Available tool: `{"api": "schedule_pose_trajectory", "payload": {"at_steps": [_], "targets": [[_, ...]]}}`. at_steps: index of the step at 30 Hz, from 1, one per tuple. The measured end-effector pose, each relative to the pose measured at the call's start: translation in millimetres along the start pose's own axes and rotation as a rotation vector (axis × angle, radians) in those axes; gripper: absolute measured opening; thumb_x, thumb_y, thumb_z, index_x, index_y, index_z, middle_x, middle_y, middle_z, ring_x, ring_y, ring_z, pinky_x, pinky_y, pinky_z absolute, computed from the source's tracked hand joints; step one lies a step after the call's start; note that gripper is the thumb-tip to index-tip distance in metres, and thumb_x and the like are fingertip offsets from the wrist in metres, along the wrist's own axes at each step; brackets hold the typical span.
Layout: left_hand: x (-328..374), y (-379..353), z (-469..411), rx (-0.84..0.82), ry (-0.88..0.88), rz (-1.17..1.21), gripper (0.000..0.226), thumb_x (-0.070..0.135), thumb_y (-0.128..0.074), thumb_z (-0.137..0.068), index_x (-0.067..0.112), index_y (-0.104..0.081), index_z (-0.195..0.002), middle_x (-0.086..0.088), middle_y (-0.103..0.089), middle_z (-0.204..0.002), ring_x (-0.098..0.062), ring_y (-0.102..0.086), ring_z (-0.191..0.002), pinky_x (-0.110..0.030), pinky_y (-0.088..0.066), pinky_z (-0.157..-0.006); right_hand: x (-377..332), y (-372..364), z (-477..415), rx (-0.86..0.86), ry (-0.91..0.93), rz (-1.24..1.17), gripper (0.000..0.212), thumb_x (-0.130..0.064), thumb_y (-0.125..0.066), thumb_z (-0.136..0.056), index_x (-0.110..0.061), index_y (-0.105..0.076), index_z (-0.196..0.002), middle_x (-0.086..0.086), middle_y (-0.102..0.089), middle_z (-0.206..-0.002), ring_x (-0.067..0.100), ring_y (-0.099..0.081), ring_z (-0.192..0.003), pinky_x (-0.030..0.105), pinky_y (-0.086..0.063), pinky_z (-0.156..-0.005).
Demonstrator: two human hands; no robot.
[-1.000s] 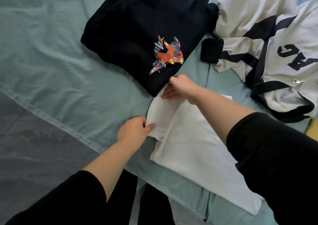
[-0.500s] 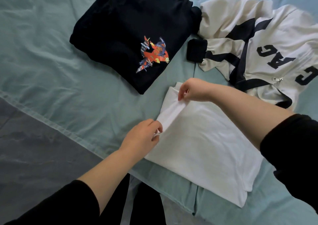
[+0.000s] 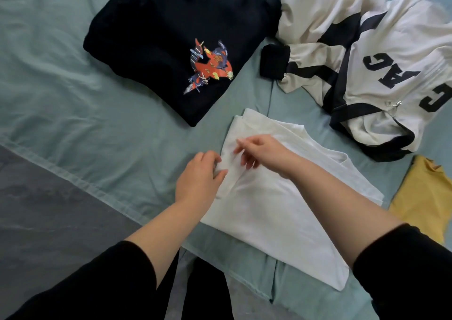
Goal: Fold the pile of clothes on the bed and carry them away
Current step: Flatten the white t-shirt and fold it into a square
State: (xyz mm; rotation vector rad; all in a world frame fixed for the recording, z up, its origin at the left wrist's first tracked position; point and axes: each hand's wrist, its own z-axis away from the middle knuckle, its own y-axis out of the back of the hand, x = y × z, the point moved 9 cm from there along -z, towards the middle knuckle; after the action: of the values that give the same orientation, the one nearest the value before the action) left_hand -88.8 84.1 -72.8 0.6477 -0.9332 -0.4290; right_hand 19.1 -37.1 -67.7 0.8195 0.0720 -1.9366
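Now the white shirt (image 3: 266, 212) lies on the bed (image 3: 73, 114), its long axis running from the hands toward the near right. Its left edge is pinched by the left hand (image 3: 199, 180); the right hand (image 3: 263, 152), fingers loosely spread, hovers just beside, over the same edge.

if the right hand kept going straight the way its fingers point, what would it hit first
Probably the left hand: the right hand points left across the white shirt, and the left hand pinches that shirt's edge just beyond. Depth is unclear.
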Motion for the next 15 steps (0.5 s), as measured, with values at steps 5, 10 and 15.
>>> {"api": "schedule_pose_trajectory", "payload": {"at_steps": [5,10,15], "targets": [[-13,-19,-1,-0.029,0.011,-0.387,0.073,0.068,-0.066,-0.07,0.022,-0.046,-0.123,-0.002,-0.051,-0.115,-0.023,-0.053,-0.106,-0.035,-0.04,-0.086,25,-4,-26,-0.005,-0.256,-0.35,0.048,-0.045,-0.039,-0.101,-0.006,-0.062,-0.086,0.009,-0.072,-0.068,0.016,-0.067,-0.054,0.022,-0.051,-0.05],[-20,-26,13,-0.065,-0.012,-0.424,0.082,0.073,-0.068,-0.064,0.025,-0.044,-0.126,-0.002,-0.05,-0.117,-0.023,-0.051,-0.108,-0.035,-0.039,-0.087,42,56,-26,0.519,-0.192,-0.736,0.029,-0.028,-0.046,-0.1,-0.007,-0.059,-0.085,0.006,-0.067,-0.068,0.015,-0.062,-0.054,0.022,-0.048,-0.052],[-25,-18,12,-0.134,0.073,-0.116,0.037,0.057,-0.068,-0.078,0.026,-0.051,-0.089,0.01,-0.058,-0.082,-0.018,-0.059,-0.084,-0.036,-0.045,-0.077,23,10,8,0.625,-0.13,-0.243,0.008,-0.024,-0.059,-0.086,-0.016,-0.057,-0.083,0.0,-0.061,-0.082,0.019,-0.058,-0.076,0.025,-0.04,-0.063]]}}
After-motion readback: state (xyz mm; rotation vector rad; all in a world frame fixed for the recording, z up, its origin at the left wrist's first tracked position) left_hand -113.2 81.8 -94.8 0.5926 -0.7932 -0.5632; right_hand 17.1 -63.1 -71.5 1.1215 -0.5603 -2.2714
